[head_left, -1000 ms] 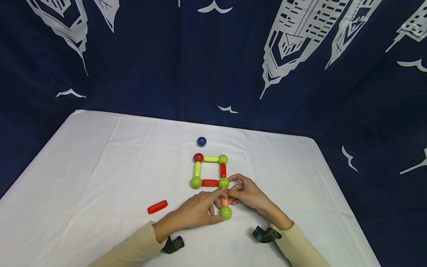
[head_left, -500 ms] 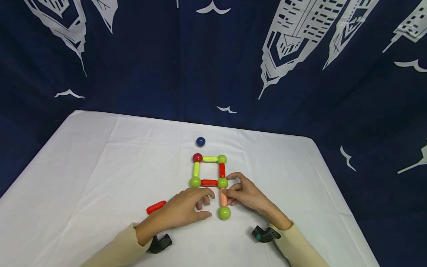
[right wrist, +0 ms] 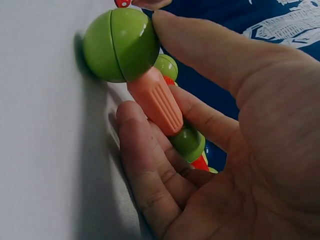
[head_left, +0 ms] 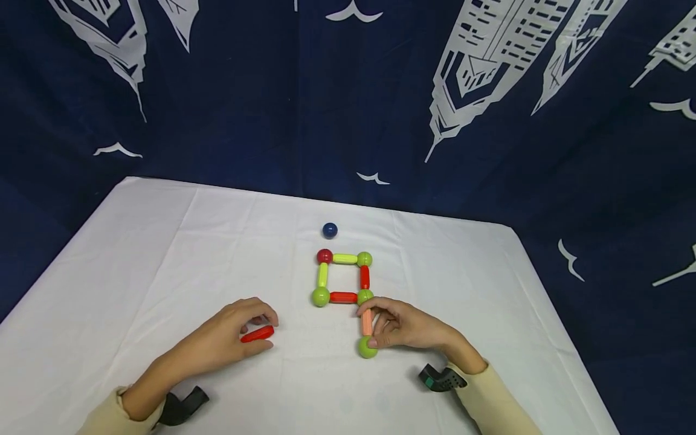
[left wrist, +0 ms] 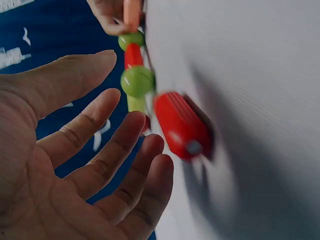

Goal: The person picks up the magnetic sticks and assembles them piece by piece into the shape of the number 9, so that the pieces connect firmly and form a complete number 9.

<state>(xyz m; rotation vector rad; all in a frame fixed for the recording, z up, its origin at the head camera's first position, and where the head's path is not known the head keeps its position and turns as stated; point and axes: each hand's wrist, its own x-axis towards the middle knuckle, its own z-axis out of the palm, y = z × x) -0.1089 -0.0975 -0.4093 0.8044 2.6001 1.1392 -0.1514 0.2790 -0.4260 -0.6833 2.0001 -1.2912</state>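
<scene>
My left hand (head_left: 220, 335) reaches around a loose red magnetic building stick (head_left: 260, 334), thumb and fingers spread on either side of it. In the left wrist view a gap shows between the fingertips (left wrist: 155, 145) and this stick, whose end has a grey tip. My right hand (head_left: 415, 326) holds the orange stick (head_left: 367, 323) with curled fingers, its thumb on the green ball (right wrist: 120, 45) at the near end. The index finger lies by the green corner ball (head_left: 365, 296) at the far end. That corner belongs to a square of sticks and balls.
The square has a red ball (head_left: 324, 257), another green ball (head_left: 321, 296), yellow-green sticks (head_left: 345, 259) and red sticks (head_left: 343, 298). Behind it lies a blue ball (head_left: 330, 230). A white cloth (head_left: 228, 241) covers the table, and a dark blue curtain (head_left: 244, 121) hangs behind.
My left hand has left the orange stick and moved left to the loose red stick. My right hand has shifted its hold, the thumb now on the near green ball.
</scene>
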